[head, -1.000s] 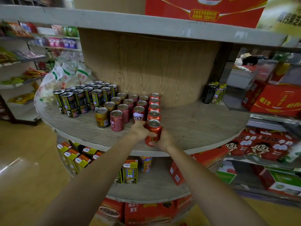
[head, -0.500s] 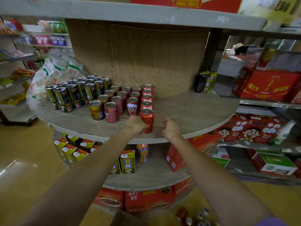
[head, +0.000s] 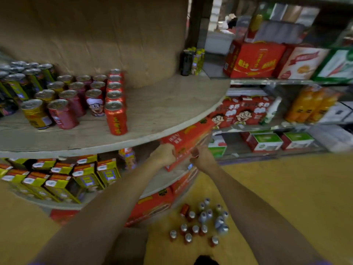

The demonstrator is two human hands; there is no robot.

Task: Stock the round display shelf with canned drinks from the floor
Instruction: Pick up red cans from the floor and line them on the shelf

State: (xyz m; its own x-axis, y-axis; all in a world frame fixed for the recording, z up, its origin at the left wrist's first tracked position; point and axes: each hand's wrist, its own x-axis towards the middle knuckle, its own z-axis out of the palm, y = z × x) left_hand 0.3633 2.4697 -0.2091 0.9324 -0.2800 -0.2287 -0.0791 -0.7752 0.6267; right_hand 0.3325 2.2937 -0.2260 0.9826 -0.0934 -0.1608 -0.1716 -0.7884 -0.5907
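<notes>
Both hands dropped off red can (head: 116, 119), left hand (head: 163, 154), right hand (head: 201, 157), loosely curled, holding nothing

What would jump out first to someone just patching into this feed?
The rows of cans on the round wooden shelf, a red can standing alone at the front of the rightmost row. Below the shelf's edge, the left hand and right hand hang with fingers curled, holding nothing visible. On the yellow floor, a loose cluster of cans waits beside the shelf's base.
</notes>
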